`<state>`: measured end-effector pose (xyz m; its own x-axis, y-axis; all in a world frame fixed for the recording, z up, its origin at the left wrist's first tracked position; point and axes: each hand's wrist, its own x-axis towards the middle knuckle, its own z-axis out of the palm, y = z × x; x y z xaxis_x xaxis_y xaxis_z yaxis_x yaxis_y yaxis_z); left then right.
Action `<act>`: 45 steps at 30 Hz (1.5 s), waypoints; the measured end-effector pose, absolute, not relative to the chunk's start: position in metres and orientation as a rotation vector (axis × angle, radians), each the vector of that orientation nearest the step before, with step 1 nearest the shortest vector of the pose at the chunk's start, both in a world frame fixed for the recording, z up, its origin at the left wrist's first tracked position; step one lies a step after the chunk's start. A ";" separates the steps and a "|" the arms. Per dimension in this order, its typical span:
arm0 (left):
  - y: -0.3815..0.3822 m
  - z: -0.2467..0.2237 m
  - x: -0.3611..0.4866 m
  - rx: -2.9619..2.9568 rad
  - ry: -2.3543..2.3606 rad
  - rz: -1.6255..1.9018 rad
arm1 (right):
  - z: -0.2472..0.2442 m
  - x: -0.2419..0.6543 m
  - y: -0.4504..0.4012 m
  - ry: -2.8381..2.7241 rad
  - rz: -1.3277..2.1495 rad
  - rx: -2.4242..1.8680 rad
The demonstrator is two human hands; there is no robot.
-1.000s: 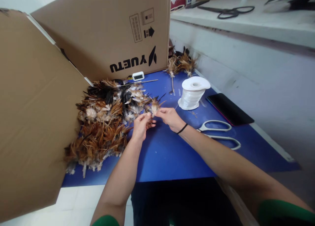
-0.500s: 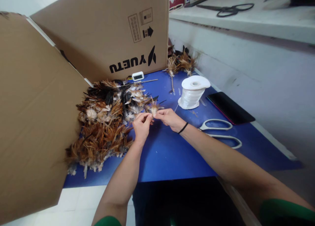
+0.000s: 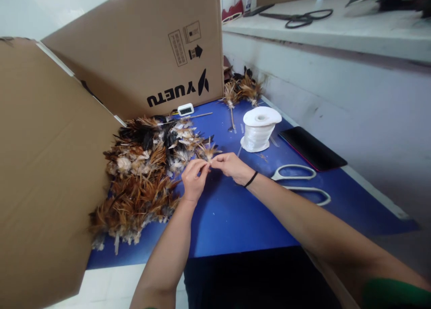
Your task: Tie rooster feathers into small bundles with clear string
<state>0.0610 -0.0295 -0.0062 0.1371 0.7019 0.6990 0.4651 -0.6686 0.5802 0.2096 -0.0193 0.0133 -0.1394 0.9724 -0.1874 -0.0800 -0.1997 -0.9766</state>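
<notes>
My left hand (image 3: 194,178) and my right hand (image 3: 232,166) meet above the blue table, fingertips pinched close together. Between them is the pale base of a small feather bunch (image 3: 209,153), its brown and dark tips fanning away from me. Both hands are closed on that base; exactly how the fingers share it is too small to see. Left of my hands lies a large pile of brown, black and white feathers (image 3: 141,183). Beyond my right hand a spool of white ribbon (image 3: 258,132) stands upright. White-handled scissors (image 3: 294,171) lie partly hidden under my right forearm.
A big cardboard box (image 3: 134,49) walls off the left and back. A black phone-like slab (image 3: 313,147) lies by the right edge. More feather bunches (image 3: 242,88) rest at the back, near a small white digital display (image 3: 185,110). Dark scissors (image 3: 303,18) lie on the shelf.
My hands stay pinched at the feather bunch's base with only slight finger movement. The whole view has shifted a little; nothing on the table has visibly moved.
</notes>
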 end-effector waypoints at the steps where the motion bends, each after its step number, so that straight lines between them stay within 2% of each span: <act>1: -0.030 -0.006 0.061 2.182 1.142 1.551 | 0.013 0.209 -0.019 -1.142 1.485 -1.205; 16: -0.031 -0.006 0.067 1.907 1.115 1.508 | 0.008 0.209 -0.018 -1.232 1.435 -1.155; 29: -0.028 -0.007 0.067 1.917 1.185 1.390 | 0.015 0.216 -0.020 -1.269 1.488 -1.148; 39: -0.017 -0.019 0.066 1.599 1.167 1.247 | 0.000 0.231 -0.008 -1.761 1.001 -1.366; 45: -0.018 -0.017 0.068 1.458 1.141 1.195 | -0.002 0.232 -0.008 -1.865 0.933 -1.419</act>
